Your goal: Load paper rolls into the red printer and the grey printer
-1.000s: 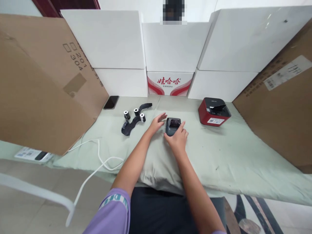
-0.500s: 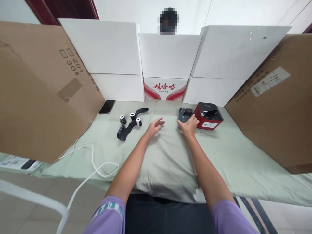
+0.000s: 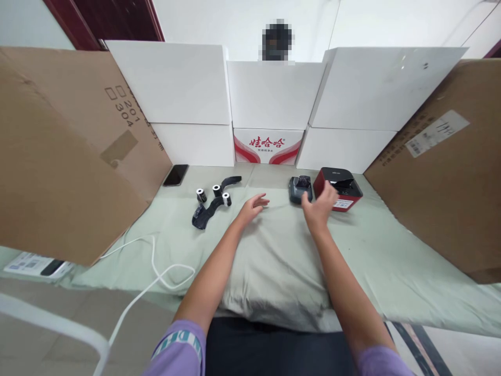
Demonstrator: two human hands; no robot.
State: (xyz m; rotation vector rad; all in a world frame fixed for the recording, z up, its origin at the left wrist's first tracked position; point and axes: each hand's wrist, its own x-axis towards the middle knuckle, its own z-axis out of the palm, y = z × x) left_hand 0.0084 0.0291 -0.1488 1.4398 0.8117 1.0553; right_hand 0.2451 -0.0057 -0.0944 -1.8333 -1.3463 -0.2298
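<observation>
My left hand (image 3: pixel 251 209) hovers or rests over the green cloth with its fingers stretched out, holding nothing. My right hand (image 3: pixel 321 208) has its thumb and fingers apart, in front of the red and black box-shaped printer (image 3: pixel 344 201), covering part of its front. Whether it touches the printer I cannot tell. Just left of that hand stands a small dark grey portable printer (image 3: pixel 297 194) with a strip of black paper on top. Off to the left lie several small rolls of black-sided paper (image 3: pixel 201 195), beside a curling black strip (image 3: pixel 209 211).
A phone (image 3: pixel 176 175) lies at the back left. White boxes (image 3: pixel 274 96) wall off the back, with brown cardboard (image 3: pixel 70 156) to the left and more cardboard (image 3: pixel 442 177) to the right. A white cable (image 3: pixel 154 261) hangs over the front edge. Another person's head shows behind the boxes.
My right hand has carried the small printer rightward beside the red one, released it, and moved further right. My left hand has stayed almost in place. The camera view has shifted.
</observation>
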